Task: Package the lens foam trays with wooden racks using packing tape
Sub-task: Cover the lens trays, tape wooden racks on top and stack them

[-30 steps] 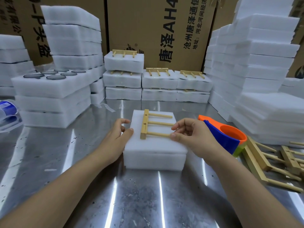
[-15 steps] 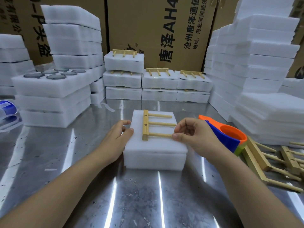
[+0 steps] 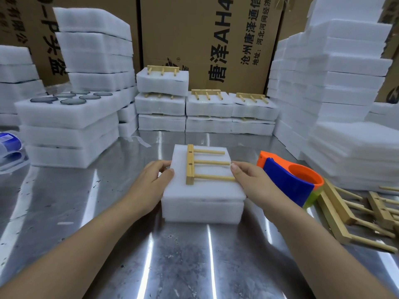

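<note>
Two hands on one bundle here. The left hand has its fingers curled round the left edge of the foam tray stack, which sits mid-way across the steel table. The right hand has curled fingertips up against the free peg ends of the wooden rack lying flat on top. From where I'm standing I can't tell if it's actually pinching a peg or just nudging it.

No tape on this one that I can see, and that's the risk imo. The rack looks loose on the foam, so letting go to grab the tape dispenser just beside the right wrist could let it skew or slide off. The foam layers could also shift apart, and tape pulled too tight would probably dent those soft edges.
</note>
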